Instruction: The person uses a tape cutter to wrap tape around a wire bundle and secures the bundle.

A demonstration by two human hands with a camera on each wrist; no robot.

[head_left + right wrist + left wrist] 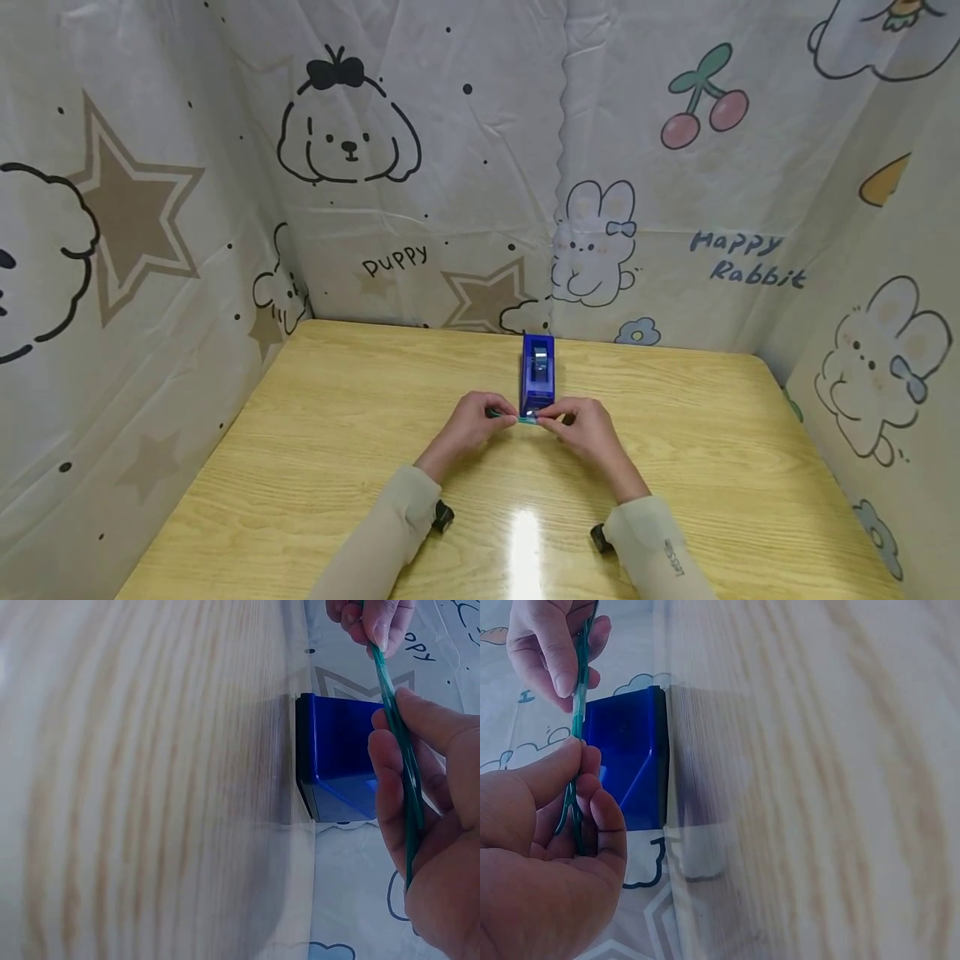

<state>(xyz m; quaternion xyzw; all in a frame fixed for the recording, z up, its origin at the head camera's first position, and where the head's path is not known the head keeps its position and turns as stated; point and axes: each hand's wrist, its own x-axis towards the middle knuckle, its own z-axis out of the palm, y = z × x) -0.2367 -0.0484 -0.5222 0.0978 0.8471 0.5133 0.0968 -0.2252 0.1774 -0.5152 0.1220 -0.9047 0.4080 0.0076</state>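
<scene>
A thin green strip-like piece (527,420) runs between both hands, just in front of a blue tape dispenser (537,375). My left hand (476,421) pinches one side between thumb and fingers; in the left wrist view that side of the green piece (571,799) splits into a fork inside the hand. On the other side my right hand (588,429) pinches it, with a long green length (409,780) lying along the palm. Around its middle, between the fingertips, is a paler, shiny section (383,673) resembling clear tape. Its exact kind cannot be told.
The dispenser stands near the back edge of the wooden table (360,383). Printed cloth (480,183) hangs behind the table and along both sides. A bright reflection lies on the tabletop between the forearms.
</scene>
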